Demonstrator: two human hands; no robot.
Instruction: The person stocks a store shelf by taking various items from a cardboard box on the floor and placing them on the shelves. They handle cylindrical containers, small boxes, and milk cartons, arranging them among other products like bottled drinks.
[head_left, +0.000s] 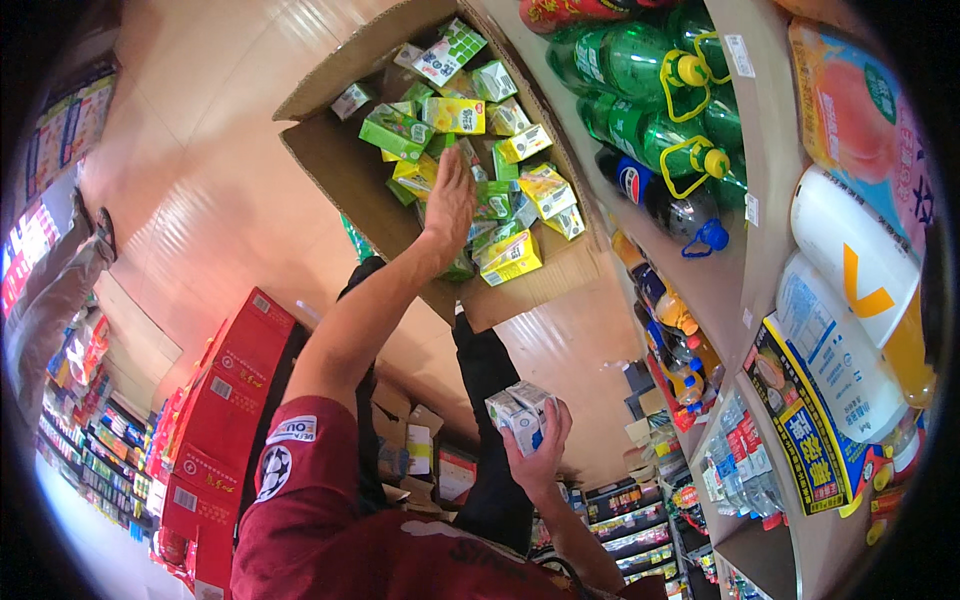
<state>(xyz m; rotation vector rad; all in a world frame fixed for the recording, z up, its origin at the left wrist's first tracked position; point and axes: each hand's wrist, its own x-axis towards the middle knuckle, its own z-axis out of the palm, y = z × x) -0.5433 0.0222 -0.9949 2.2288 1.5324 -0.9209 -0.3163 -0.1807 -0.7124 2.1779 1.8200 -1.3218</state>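
Note:
My left hand (451, 199) reaches into an open cardboard box (322, 157), palm side down among loose drink cartons. Its fingertips lie close to a thin green carton edge, and its thumb side is hidden, so a grip cannot be made out. Around it lie a green carton (397, 133), a yellow carton (456, 116) and another yellow carton (510, 259), tipped at various angles. Low before my body, my right hand (538, 446) holds small white-and-blue cartons (521, 409) pressed side by side, fingers wrapped around them.
Shelving (739, 150) on the right carries green soda bottles (630, 60), a cola bottle (660, 187) and large juice bottles (855, 255). Red cartons (225, 405) are stacked to the left. My dark-trousered leg (487, 360) stands below the box. Another person's leg (52, 277) shows at far left.

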